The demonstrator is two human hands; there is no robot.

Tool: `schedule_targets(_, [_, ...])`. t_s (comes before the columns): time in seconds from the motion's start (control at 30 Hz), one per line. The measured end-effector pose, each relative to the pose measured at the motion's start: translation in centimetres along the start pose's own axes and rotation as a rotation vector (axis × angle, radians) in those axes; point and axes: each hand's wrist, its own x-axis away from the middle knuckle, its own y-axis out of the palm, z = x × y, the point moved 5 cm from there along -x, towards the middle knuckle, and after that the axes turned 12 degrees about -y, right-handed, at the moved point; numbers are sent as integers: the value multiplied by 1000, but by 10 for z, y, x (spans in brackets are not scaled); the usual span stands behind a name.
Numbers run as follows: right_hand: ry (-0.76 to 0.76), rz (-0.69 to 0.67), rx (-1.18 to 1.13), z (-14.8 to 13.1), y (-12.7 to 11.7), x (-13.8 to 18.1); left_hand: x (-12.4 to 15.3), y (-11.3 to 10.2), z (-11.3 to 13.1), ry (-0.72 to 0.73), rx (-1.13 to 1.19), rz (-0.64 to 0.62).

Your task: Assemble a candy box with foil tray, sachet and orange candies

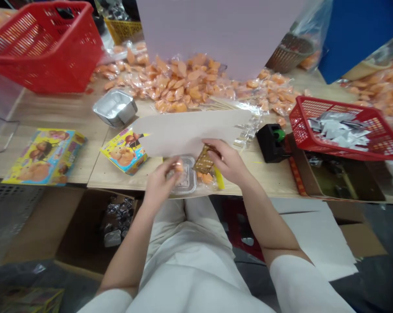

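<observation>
My right hand (230, 163) grips a brown-and-gold patterned packet (204, 161) between thumb and fingers, tilted at the right side of a foil tray (190, 182). Over the tray's left side is my left hand (160, 182), its fingers curled inward. A small orange patch shows at those fingertips, too blurred to name. Beside the tray, below my right hand, lie orange pieces in clear wrap (206, 178) and a yellow strip (219, 179). A white sheet of card (189, 128) lies just behind the tray.
Wrapped orange pieces (183, 82) are heaped at the back. Stacked foil trays (114, 108) and two printed boxes (123, 150) are leftward, below a large red basket (49, 52). Rightward stand a tape dispenser (270, 142) and a red basket of sachets (346, 150).
</observation>
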Motion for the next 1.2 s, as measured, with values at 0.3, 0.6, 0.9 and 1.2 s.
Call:
schedule_targets(0.3, [-178,-285,279,-7,80,-14,38,-45,-40,-123,437,318])
schedule_targets(0.6, [165,266,206,37,3,92,18,30,15,128,-632,50])
schedule_targets(0.9, [293,123,-381,39,34,146,46,23,-10,314,-636,-58])
schedule_targets(1.2, [189,-18,-166,45,23,140,51,10,-78,10,-147,99])
